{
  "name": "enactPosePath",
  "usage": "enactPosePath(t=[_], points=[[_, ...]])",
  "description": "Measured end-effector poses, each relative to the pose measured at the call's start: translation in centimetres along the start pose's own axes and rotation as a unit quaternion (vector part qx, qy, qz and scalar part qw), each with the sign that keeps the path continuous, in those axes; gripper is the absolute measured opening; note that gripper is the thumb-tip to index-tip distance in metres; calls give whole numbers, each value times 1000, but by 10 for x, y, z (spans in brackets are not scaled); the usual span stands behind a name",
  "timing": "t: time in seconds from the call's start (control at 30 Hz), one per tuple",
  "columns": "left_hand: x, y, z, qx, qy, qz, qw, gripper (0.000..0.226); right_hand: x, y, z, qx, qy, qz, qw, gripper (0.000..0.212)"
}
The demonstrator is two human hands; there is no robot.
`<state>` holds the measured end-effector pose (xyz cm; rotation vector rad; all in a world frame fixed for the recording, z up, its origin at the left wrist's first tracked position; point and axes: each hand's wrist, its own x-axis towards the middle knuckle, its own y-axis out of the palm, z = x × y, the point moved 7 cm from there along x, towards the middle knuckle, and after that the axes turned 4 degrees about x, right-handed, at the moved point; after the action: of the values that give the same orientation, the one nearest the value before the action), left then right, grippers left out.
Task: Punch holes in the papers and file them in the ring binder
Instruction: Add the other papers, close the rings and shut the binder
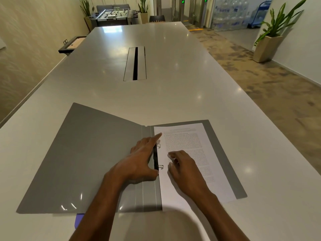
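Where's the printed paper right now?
Head view: the printed paper lies on the open grey binder's right half, beside the rings, under the right hand.

papers (191, 153) on binder's (83, 153) right half

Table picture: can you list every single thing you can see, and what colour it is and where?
table: one, pale grey, fills the middle
cable slot: one, grey with a dark gap, table centre
ring binder: one, grey, lying open, near edge
rings: two, silver, on the black spine strip
papers: white, printed, on the binder's right side, over the rings
purple thing: one, peeking out under the binder, unclear what
potted plants: three, green, far wall and right wall
foosball table: one, dark, far end
left hand: on the spine
right hand: flat on the papers
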<state>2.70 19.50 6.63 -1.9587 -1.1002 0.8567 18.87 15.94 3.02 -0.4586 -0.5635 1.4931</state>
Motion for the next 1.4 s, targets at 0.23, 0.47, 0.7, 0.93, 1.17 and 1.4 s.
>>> enactPosePath(t=[0.23, 0.47, 0.7, 0.93, 1.17, 1.4], points=[[10, 0, -5, 7, 16, -10, 1000, 129, -1, -1, -5, 12, 13, -8, 1000, 29], [12, 4, -13, 9, -6, 0, 1000, 131, 0, -2, -9, 25, 24, -1, 999, 28], [15, 8, -12, 28, -33, 0, 999, 136, -1, 0, -10, 33, 17, -5, 999, 30], [14, -1, -6, 8, 4, -14, 1000, 132, -6, -3, -1, 64, 3, -21, 998, 33], [-28, -93, 27, 51, -65, -198, 977, 89, -33, -17, 8, 11, -106, 37, 994, 53], [-95, -157, 95, 135, -324, -297, 888, 89, -71, 10, 19, -165, -168, 193, 953, 76]])
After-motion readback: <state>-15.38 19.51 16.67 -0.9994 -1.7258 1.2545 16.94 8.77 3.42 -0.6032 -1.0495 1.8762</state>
